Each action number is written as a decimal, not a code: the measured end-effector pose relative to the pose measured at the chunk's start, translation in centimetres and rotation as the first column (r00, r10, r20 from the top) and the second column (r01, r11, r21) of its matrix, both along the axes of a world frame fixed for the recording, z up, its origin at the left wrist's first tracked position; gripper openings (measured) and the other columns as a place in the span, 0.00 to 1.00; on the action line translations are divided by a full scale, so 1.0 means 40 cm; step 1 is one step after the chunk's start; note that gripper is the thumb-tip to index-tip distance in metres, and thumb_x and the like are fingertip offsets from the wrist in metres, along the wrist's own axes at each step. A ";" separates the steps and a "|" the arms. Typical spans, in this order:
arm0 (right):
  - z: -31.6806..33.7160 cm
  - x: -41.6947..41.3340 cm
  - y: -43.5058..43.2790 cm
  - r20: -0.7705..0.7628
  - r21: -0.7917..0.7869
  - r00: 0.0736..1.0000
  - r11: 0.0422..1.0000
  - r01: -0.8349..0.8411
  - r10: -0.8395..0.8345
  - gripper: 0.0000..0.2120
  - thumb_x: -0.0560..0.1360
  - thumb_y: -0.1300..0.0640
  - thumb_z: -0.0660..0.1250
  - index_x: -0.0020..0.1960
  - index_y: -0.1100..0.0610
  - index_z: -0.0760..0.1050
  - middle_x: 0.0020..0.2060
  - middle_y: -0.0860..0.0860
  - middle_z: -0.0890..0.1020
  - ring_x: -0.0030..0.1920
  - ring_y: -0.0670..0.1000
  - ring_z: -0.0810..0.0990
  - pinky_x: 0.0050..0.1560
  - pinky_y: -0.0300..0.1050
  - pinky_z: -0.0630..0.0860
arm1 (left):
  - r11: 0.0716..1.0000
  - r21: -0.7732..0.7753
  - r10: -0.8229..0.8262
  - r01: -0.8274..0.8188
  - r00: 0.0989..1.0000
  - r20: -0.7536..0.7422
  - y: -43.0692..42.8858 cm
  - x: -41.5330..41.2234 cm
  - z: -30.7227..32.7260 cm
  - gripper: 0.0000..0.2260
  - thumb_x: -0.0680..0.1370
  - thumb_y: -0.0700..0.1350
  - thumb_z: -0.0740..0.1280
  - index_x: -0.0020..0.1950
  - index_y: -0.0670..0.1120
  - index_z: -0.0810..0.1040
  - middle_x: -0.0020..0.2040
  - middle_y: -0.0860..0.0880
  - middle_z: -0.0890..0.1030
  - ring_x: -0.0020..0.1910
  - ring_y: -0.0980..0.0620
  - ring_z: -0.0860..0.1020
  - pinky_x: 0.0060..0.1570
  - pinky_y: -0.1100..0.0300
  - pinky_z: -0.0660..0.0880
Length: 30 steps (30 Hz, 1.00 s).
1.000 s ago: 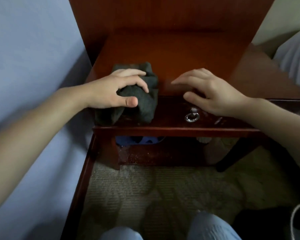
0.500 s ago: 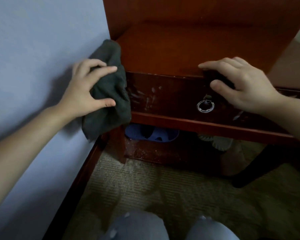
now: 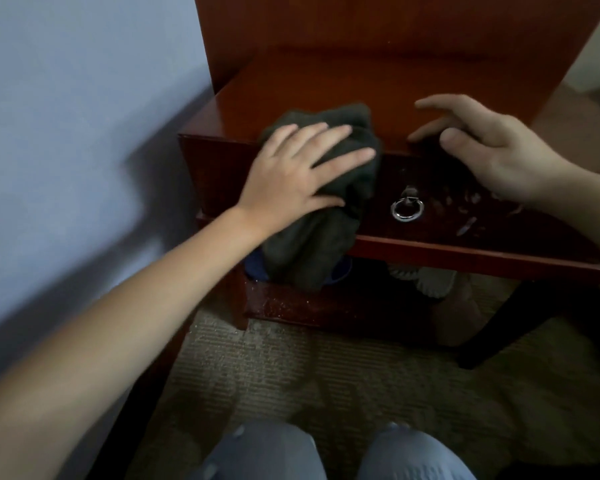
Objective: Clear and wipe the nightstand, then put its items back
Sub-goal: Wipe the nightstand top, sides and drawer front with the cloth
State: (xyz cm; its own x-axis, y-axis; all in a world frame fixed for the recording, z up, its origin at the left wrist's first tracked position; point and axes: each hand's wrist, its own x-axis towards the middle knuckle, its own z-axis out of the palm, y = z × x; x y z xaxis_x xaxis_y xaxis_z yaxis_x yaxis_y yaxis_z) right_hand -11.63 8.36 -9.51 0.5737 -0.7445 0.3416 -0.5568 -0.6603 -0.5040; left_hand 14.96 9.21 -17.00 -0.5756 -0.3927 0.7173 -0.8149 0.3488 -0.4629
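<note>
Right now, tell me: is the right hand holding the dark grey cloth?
No, the left hand presses the dark grey cloth; the right hand is bare.

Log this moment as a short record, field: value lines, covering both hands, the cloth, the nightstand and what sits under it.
left hand: flat, fingers spread, pressing the cloth
right hand: open, fingertips at the top's front edge, holding nothing
cloth: dark grey, bunched, draped over the front edge and hanging down
nightstand: red-brown wood, top bare apart from the cloth
ring pull: metal, on the drawer front, untouched
underneath: blue item, pale item
</note>
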 end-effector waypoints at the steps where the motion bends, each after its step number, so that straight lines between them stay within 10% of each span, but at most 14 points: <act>1: 0.001 0.002 0.003 0.003 0.004 1.000 1.000 0.004 -0.004 0.17 0.82 0.59 0.53 0.69 0.46 0.63 0.55 0.41 0.78 0.48 0.66 0.76 0.49 0.53 0.73 | 0.999 0.015 0.043 -0.043 0.999 -0.005 0.006 0.049 0.001 0.31 0.72 0.62 0.65 0.72 0.55 0.62 0.67 0.45 0.75 0.64 0.44 0.73 0.62 0.50 0.62; 4: 0.001 0.007 0.012 0.009 0.009 1.000 1.000 0.027 -0.027 0.17 0.81 0.58 0.53 0.69 0.47 0.64 0.55 0.42 0.78 0.48 0.69 0.77 0.50 0.64 0.75 | 0.980 0.093 0.182 -0.174 0.979 -0.088 0.031 0.202 0.001 0.31 0.72 0.61 0.64 0.72 0.54 0.62 0.67 0.42 0.74 0.64 0.41 0.72 0.64 0.46 0.61; 9: 0.002 0.009 0.008 -0.001 -0.005 0.999 0.999 0.041 -0.041 0.16 0.81 0.58 0.53 0.68 0.48 0.65 0.55 0.43 0.78 0.45 0.68 0.77 0.44 0.54 0.73 | 0.953 0.286 0.187 -0.097 0.932 -0.309 0.050 0.266 0.020 0.26 0.73 0.56 0.66 0.69 0.50 0.71 0.65 0.42 0.76 0.64 0.40 0.72 0.66 0.47 0.63; 13: 0.008 0.013 0.006 -0.003 -0.005 0.998 0.998 0.057 -0.057 0.15 0.81 0.57 0.55 0.66 0.47 0.67 0.55 0.44 0.79 0.44 0.63 0.78 0.40 0.42 0.74 | 0.905 0.364 0.129 0.221 0.672 -0.729 0.077 0.255 0.105 0.23 0.72 0.55 0.66 0.59 0.41 0.79 0.48 0.66 0.81 0.49 0.72 0.76 0.54 0.74 0.66; 15: 0.011 0.019 0.009 -0.011 -0.005 0.998 0.998 0.061 -0.061 0.14 0.81 0.56 0.55 0.65 0.46 0.68 0.55 0.44 0.79 0.41 0.59 0.78 0.37 0.36 0.72 | 0.903 0.376 0.183 0.207 0.607 -0.773 0.099 0.275 0.153 0.18 0.71 0.55 0.66 0.55 0.45 0.80 0.39 0.73 0.77 0.41 0.76 0.73 0.49 0.72 0.69; 20: 0.013 0.034 0.013 0.000 0.004 0.998 0.998 0.057 -0.057 0.14 0.80 0.56 0.57 0.65 0.48 0.69 0.54 0.46 0.78 0.50 0.54 0.78 0.46 0.40 0.73 | 0.930 0.366 0.295 0.037 0.517 -0.803 0.187 0.315 0.161 0.06 0.71 0.52 0.66 0.44 0.63 0.71 0.38 0.69 0.77 0.39 0.70 0.74 0.50 0.65 0.72; 25: 0.007 0.043 0.003 -0.036 -0.059 0.998 0.997 0.052 -0.054 0.14 0.80 0.57 0.57 0.64 0.50 0.70 0.53 0.49 0.78 0.50 0.52 0.77 0.50 0.44 0.72 | 0.967 0.250 0.252 -0.053 0.351 -0.902 0.201 0.205 0.077 0.18 0.71 0.36 0.62 0.61 0.45 0.73 0.58 0.43 0.74 0.55 0.54 0.73 0.53 0.74 0.65; 30: -0.011 0.055 0.043 -0.212 -0.340 0.977 0.940 -0.040 -0.036 0.20 0.76 0.47 0.55 0.63 0.54 0.71 0.52 0.53 0.76 0.54 0.54 0.72 0.53 0.45 0.67 | 0.955 0.167 0.162 0.245 0.039 -0.986 0.193 0.078 0.074 0.14 0.72 0.40 0.64 0.52 0.55 0.67 0.54 0.47 0.73 0.54 0.49 0.76 0.56 0.55 0.75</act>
